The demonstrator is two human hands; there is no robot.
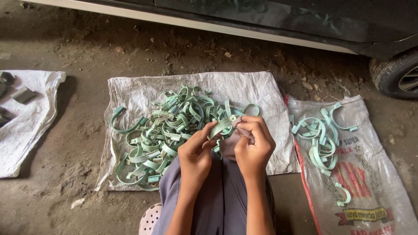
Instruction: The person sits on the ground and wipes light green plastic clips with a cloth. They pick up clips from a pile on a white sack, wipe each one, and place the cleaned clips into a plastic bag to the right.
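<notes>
We see a dark car [305, 19] along the far edge of the dirt floor [78, 143], its tyre [396, 74] at the far right corner. On the floor lie three woven sacks. The middle sack [261, 93] carries a big heap of pale green clips [161, 135], curved metal bands with bent ends, tangled over its left and centre. The right sack [374, 174], printed in red and yellow, holds a smaller pile of clips [320, 141], loosely laid near its far left part. The left sack [26, 126] bears a few grey pieces [21, 93] at its far corner.

Our left hand [196, 156] and right hand [254, 146] meet above the near edge of the middle sack, over our grey-clad lap. Both are closed: the left pinches one clip [222, 125] by its band, the right is clenched on a small cloth [233, 141] pressed against that same clip.

We judge the clip light and stiff, with a little spring in the curve, its painted face fairly smooth and so apt to slip, and its bent ends possibly sharp. The flat middle of the band looks the best place to hold it, thumb against forefinger, away from the ends. A pink perforated shoe [150, 219] shows at the near edge.
</notes>
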